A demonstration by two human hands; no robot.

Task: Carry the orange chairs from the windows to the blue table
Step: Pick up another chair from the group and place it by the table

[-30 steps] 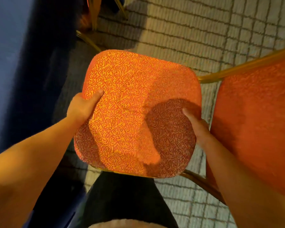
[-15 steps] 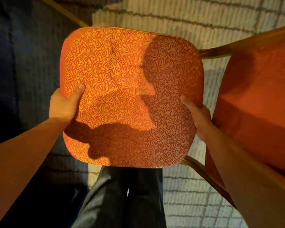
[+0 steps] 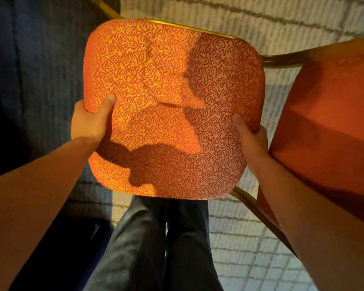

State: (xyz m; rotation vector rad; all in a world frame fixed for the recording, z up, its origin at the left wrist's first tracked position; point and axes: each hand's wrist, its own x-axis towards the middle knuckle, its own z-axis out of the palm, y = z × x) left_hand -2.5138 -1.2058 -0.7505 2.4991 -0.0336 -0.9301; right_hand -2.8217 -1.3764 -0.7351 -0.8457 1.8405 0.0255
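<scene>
An orange chair with a swirl-patterned seat (image 3: 168, 97) fills the middle of the head view, seen from above. My left hand (image 3: 90, 122) grips the seat's left edge, thumb on top and fingers under. My right hand (image 3: 250, 135) grips the right edge the same way. The chair's orange backrest (image 3: 328, 122) stands at the right, joined by a gold metal frame (image 3: 282, 59). The blue table's dark cloth (image 3: 29, 80) hangs along the left side, close to the seat.
Pale carpet with a dark grid pattern (image 3: 261, 22) spreads ahead and to the right. My dark-trousered legs (image 3: 162, 244) stand just behind the seat. A gold chair leg (image 3: 105, 7) shows at the top left beside the blue cloth.
The seat has risen in the view and levelled out. The other chair's legs at the top left have left the view. Both hands keep their hold on the seat's edges.
</scene>
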